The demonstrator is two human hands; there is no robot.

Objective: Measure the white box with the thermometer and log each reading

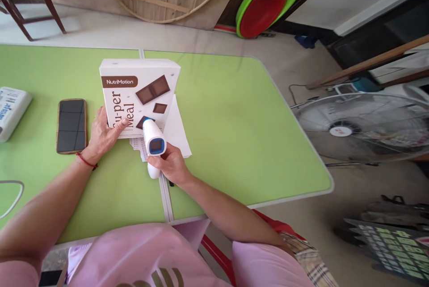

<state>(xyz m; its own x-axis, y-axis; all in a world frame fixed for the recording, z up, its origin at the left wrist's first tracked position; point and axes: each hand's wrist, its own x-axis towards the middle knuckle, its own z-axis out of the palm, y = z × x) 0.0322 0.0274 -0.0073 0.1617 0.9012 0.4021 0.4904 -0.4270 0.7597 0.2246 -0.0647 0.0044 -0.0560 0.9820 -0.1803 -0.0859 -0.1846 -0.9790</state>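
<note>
My left hand [104, 132] grips the lower left corner of a white NutriMotion box [130, 65], its thumb across the front and the fingers behind. Pictures of brown chocolate pieces cover the box's face, which is tilted toward me. Wrapped around the handle of a white and blue handheld infrared thermometer [154, 137] is my right hand [172, 164]. The thermometer's nose points at the box front, and its small dark screen faces me. Under and behind the box lie white paper sheets [179, 132], partly hidden, with printed text on one.
A phone [71, 126] lies on the green table [241, 130] left of my left hand. Farther left sit a white device [13, 110] and a white cable [22, 188]. A standing fan [362, 128] is beyond the table's right edge. Green and red basins [264, 10] lean at the back.
</note>
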